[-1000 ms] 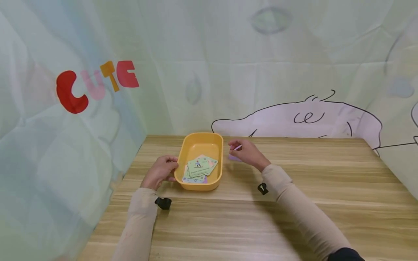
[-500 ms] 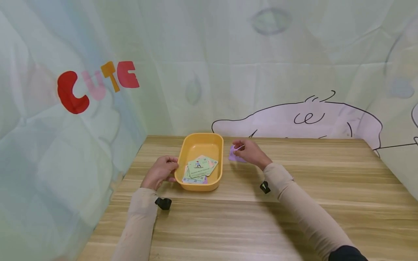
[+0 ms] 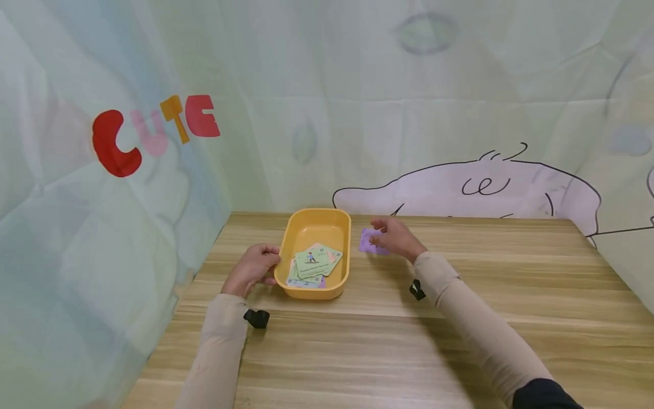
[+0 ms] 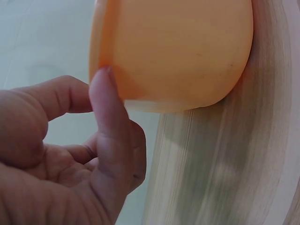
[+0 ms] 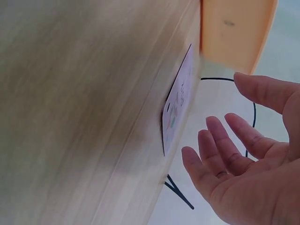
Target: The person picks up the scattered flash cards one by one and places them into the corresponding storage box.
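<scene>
My left hand [image 3: 250, 270] holds the near left side of a yellow plastic tray [image 3: 321, 232]. In the left wrist view, its thumb and a finger pinch the rim of the tray [image 4: 178, 56]. Several printed cards, mostly green, lie overlapped in the tray's near half, the green card [image 3: 313, 262] with a small figure on top. To the right of the tray, a purple card [image 3: 365, 243] lies flat on the table. My right hand [image 3: 401, 240] hovers over it and hides part of it. The right wrist view shows that hand [image 5: 262, 183] with loosely spread fingers, apart from the card [image 5: 176, 108].
The wood-grain table [image 3: 378, 352] ends at a printed cloth backdrop [image 3: 327, 142] behind and on the left. A black wrist device [image 3: 257, 318] sits on the left sleeve, and another black device [image 3: 417, 289] on the right sleeve.
A card pinched edge-on in my right fingers has been let go onto the table. The right hand has shifted slightly right, uncovering more purple card. My left hand and the tray stay put.
</scene>
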A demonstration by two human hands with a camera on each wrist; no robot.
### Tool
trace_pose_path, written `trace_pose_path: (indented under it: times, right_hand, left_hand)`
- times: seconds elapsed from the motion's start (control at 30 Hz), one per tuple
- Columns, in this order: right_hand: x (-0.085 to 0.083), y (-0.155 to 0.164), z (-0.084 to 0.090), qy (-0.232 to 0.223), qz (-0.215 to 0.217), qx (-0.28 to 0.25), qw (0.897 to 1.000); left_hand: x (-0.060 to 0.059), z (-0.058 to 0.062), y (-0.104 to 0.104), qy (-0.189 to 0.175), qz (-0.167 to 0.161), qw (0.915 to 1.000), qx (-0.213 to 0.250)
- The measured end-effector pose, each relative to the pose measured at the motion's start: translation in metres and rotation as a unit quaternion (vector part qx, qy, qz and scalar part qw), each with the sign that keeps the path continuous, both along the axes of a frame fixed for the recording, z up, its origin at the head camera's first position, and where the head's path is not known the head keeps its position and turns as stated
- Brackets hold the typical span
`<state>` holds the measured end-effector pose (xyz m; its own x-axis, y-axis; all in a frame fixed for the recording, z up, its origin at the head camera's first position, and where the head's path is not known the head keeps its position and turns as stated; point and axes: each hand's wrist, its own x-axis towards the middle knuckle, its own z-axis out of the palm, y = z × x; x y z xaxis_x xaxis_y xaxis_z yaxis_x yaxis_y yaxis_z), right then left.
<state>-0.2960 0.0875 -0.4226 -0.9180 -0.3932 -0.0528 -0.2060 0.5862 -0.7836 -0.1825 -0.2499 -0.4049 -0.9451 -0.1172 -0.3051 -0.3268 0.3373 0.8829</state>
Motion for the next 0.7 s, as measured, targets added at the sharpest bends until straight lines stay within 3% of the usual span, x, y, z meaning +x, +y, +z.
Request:
trace_pose_path:
  times: [0.47, 0.7]
  right_hand:
    - [-0.014, 0.0, -0.013, -0.016, -0.01, 0.002, 1.0]
    - [-0.019, 0.001, -0.019, -0.005, -0.032, 0.045, 0.998]
  left_hand:
    - [-0.001, 0.001, 0.0, -0.005, -0.004, 1.0, 0.004]
    - [0.0, 0.001, 0.0, -0.003, -0.003, 1.0, 0.006]
